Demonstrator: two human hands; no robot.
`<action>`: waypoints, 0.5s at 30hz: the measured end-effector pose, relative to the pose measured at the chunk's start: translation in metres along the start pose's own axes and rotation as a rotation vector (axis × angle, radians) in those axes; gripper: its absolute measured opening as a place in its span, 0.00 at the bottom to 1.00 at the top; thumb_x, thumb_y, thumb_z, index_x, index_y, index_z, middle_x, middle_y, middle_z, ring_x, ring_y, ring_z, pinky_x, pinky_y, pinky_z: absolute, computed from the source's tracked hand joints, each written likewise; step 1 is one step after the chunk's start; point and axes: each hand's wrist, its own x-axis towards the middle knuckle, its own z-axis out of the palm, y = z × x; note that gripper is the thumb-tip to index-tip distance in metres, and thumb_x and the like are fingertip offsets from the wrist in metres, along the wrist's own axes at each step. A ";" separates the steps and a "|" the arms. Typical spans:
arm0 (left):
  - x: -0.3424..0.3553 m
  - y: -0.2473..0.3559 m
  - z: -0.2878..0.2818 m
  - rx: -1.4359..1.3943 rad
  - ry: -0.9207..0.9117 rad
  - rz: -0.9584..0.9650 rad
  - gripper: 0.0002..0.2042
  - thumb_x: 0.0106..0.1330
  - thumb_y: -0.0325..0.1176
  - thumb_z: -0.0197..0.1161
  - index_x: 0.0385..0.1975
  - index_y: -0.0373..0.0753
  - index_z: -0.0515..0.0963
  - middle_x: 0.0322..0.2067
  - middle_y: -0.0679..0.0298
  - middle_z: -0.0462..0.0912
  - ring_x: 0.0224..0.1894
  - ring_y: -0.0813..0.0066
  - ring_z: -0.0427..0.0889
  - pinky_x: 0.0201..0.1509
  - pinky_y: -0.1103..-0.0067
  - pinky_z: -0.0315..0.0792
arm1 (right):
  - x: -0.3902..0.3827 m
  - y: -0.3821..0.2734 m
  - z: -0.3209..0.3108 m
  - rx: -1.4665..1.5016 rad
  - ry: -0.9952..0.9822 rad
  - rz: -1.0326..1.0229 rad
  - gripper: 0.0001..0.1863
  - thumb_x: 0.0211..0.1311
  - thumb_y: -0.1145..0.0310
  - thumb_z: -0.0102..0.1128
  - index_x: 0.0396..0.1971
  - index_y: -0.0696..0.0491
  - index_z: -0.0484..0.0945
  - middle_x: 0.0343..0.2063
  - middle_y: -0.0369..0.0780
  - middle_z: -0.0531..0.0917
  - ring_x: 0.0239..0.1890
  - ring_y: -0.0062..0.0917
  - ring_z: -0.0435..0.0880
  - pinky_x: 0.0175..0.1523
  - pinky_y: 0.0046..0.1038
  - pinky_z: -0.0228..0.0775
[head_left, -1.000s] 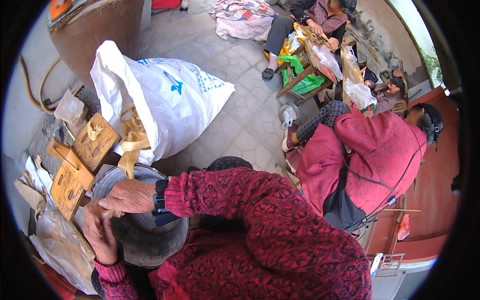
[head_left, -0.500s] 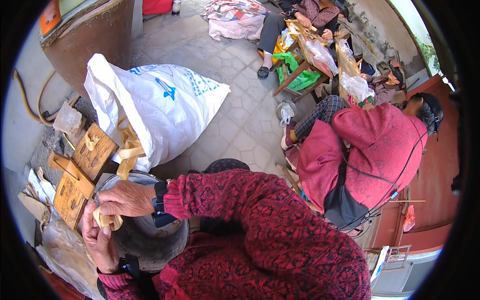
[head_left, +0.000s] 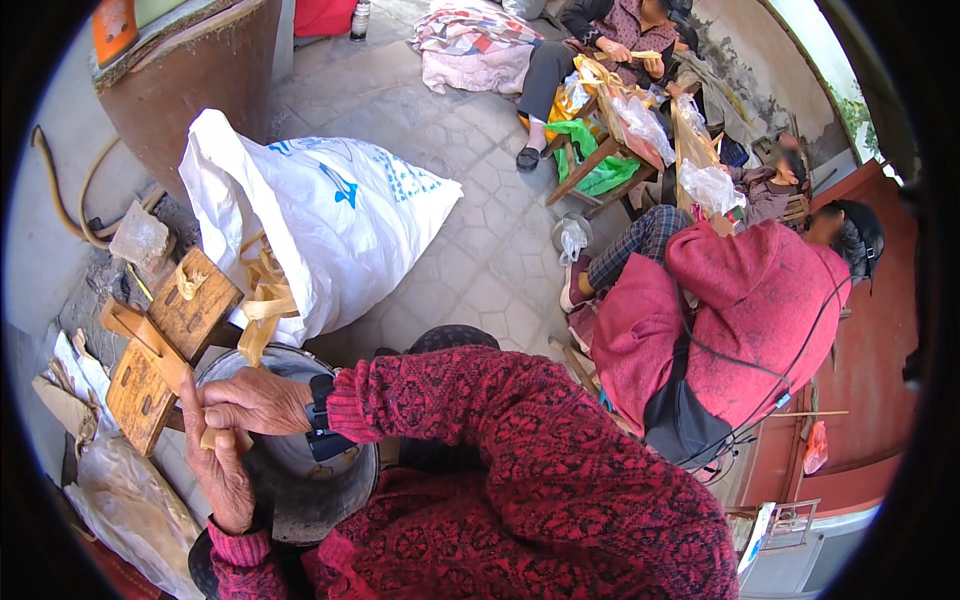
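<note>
My left hand (head_left: 215, 465) and my right hand (head_left: 250, 400) meet over a grey bucket (head_left: 325, 485), closed on a small tan strip (head_left: 216, 437), mostly hidden by my fingers. The left index finger points up beside the right fingers. Just beyond them is a worn wooden stand (head_left: 140, 400) with an upright piece (head_left: 140, 330) and a scrap of tan material (head_left: 190, 282) on top. A large white sack (head_left: 350, 240) leans behind the bucket, with loose tan strips (head_left: 262, 322) spilling from its mouth.
Crumpled plastic sheeting (head_left: 125, 500) lies at the left. A co-worker in pink (head_left: 750, 300) sits close at my right, with cables across their back. Two more people (head_left: 625, 40) (head_left: 775, 190) sit beyond among bags and low wooden furniture (head_left: 590, 175). A brown container (head_left: 185, 90) stands behind the sack.
The folded strip that showed between my fingers half a second ago is now mostly covered. My left index finger has straightened and moved upward.
</note>
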 end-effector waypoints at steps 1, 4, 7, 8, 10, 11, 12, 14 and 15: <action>0.001 -0.001 0.001 -0.053 0.032 -0.081 0.35 0.71 0.58 0.46 0.66 0.32 0.61 0.58 0.53 0.71 0.60 0.64 0.70 0.63 0.71 0.62 | -0.001 -0.001 0.000 0.017 0.046 -0.058 0.20 0.66 0.52 0.54 0.41 0.55 0.71 0.24 0.47 0.81 0.28 0.43 0.82 0.33 0.37 0.70; 0.001 -0.002 -0.002 -0.141 -0.008 0.018 0.33 0.73 0.56 0.42 0.64 0.32 0.64 0.55 0.55 0.74 0.53 0.68 0.74 0.57 0.75 0.67 | -0.004 -0.006 -0.001 0.037 0.136 -0.069 0.22 0.64 0.58 0.60 0.48 0.55 0.64 0.24 0.47 0.81 0.28 0.39 0.83 0.33 0.34 0.70; -0.002 -0.006 -0.008 -0.189 -0.015 -0.045 0.31 0.74 0.55 0.41 0.59 0.32 0.70 0.52 0.56 0.75 0.42 0.75 0.75 0.46 0.80 0.69 | -0.006 -0.012 -0.003 -0.012 0.209 -0.086 0.26 0.61 0.58 0.64 0.47 0.55 0.60 0.22 0.44 0.82 0.27 0.36 0.85 0.31 0.31 0.71; -0.003 -0.008 -0.010 -0.244 -0.020 -0.081 0.30 0.74 0.55 0.41 0.58 0.31 0.71 0.51 0.57 0.75 0.40 0.76 0.75 0.44 0.81 0.69 | -0.007 -0.013 -0.004 0.013 0.209 -0.092 0.25 0.61 0.58 0.63 0.47 0.55 0.60 0.23 0.44 0.82 0.27 0.35 0.85 0.31 0.31 0.72; -0.006 -0.012 -0.010 -0.390 -0.005 -0.091 0.30 0.74 0.54 0.42 0.55 0.30 0.73 0.46 0.59 0.78 0.37 0.78 0.76 0.41 0.80 0.70 | -0.007 -0.015 -0.007 0.083 0.202 -0.119 0.23 0.62 0.59 0.62 0.45 0.55 0.60 0.23 0.43 0.83 0.28 0.34 0.86 0.32 0.30 0.74; -0.006 -0.014 -0.009 -0.466 -0.026 -0.126 0.29 0.74 0.54 0.42 0.55 0.31 0.72 0.45 0.60 0.78 0.38 0.77 0.77 0.43 0.79 0.71 | -0.008 -0.016 -0.009 0.057 0.171 -0.071 0.22 0.63 0.58 0.61 0.43 0.55 0.61 0.22 0.42 0.83 0.27 0.33 0.86 0.31 0.30 0.74; -0.007 -0.015 -0.009 -0.575 -0.086 -0.117 0.29 0.74 0.54 0.41 0.56 0.31 0.71 0.44 0.61 0.79 0.38 0.77 0.78 0.44 0.78 0.73 | -0.008 -0.016 -0.010 0.035 0.146 -0.027 0.21 0.64 0.56 0.60 0.42 0.56 0.62 0.20 0.41 0.83 0.27 0.32 0.86 0.31 0.29 0.73; -0.006 -0.015 -0.007 -0.649 -0.102 -0.154 0.28 0.75 0.53 0.40 0.53 0.31 0.72 0.40 0.61 0.79 0.34 0.73 0.79 0.38 0.74 0.77 | -0.009 -0.017 -0.014 0.034 0.115 0.017 0.20 0.65 0.53 0.58 0.38 0.56 0.65 0.18 0.40 0.82 0.25 0.30 0.85 0.29 0.28 0.72; -0.005 -0.014 -0.007 -0.710 -0.113 -0.158 0.27 0.75 0.53 0.40 0.52 0.31 0.72 0.39 0.61 0.78 0.33 0.72 0.79 0.36 0.74 0.78 | -0.009 -0.018 -0.016 0.055 0.109 0.016 0.21 0.66 0.52 0.57 0.36 0.57 0.67 0.18 0.40 0.82 0.24 0.29 0.85 0.28 0.28 0.71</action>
